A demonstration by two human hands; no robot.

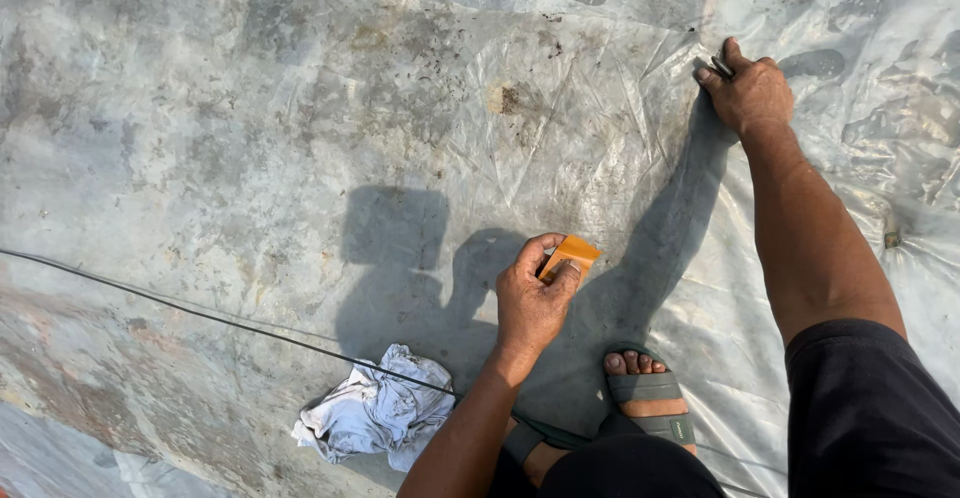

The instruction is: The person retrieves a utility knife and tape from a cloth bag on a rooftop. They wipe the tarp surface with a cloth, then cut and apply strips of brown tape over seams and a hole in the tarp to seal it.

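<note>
Left hand (532, 298) raised low in the middle of the view, thumb and fingers pinching a small orange card (570, 255) by its lower edge, most of the piece sticking up and to the right, clear of the palm. Right hand (750, 90) stretched far out to the upper right, knuckles up, fingers curled round a small dark tool (721, 66) whose tip just shows past the fingertips, pressed down onto a plastic sheet (300, 138). Card probably thin, light and fairly stiff, flat with clean edges; best taken as now, at one edge between thumb and forefinger, likely to bend or slip only if squeezed at a corner. Tool hard and narrow, most likely metal, mostly hidden in the fist, so exact kind not clear. Sheet clear, creased and dirty, spread over the ground, soft and slippery underfoot, easy to tear or drag into folds; wrinkles fanning out from the spot under the right hand. Crumpled white rag (375, 413) lying at lower left, limp and light, just beside the left forearm, not touched. Thin dark cable (200, 313) running from the left edge across the sheet and over the rag toward the body. Sandalled foot (645, 393) planted on the sheet below the left hand. Shadows of head and arms falling across the middle.
</note>
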